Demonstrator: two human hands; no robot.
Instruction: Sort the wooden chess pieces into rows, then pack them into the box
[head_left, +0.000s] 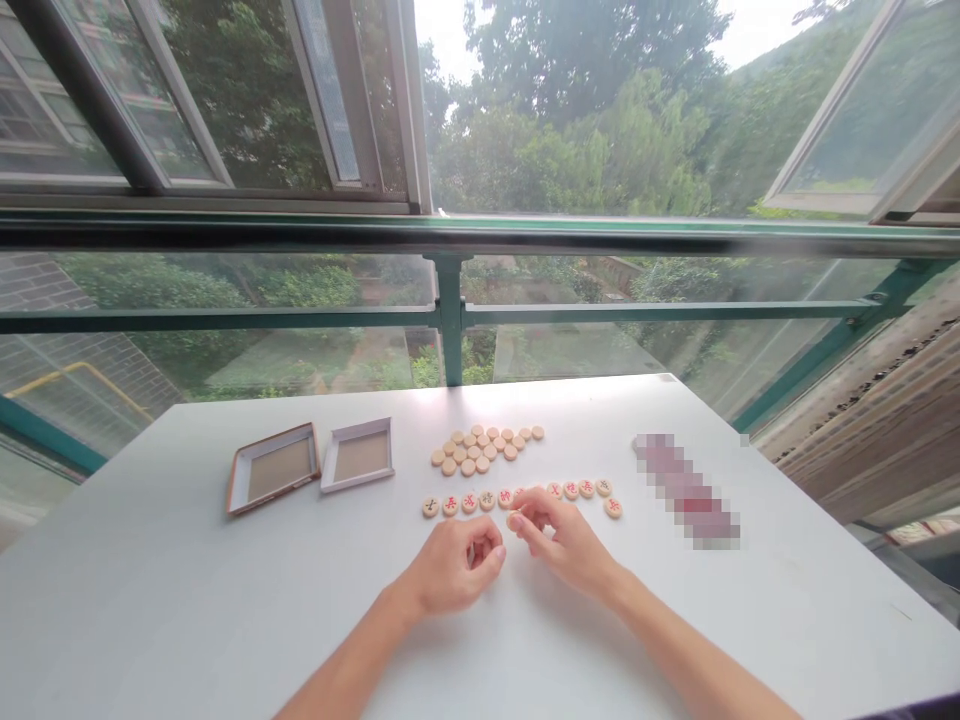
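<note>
On the white table (187,600) lies a row of round wooden chess pieces (480,500) with red and dark characters facing up. Behind it sits a cluster of several pieces (480,450) lying blank side up. My right hand (562,540) pinches one wooden piece (514,520) between thumb and fingers, just in front of the middle of the row. My left hand (454,565) rests curled on the table beside it, fingers closed, and I cannot make out anything in it.
Two shallow square box halves, one brown-rimmed (274,468) and one grey-rimmed (360,455), lie at the left of the pieces. A blurred pink strip (686,490) lies at the right. The table stands against a green-framed glass balcony railing (450,310) with open windows above.
</note>
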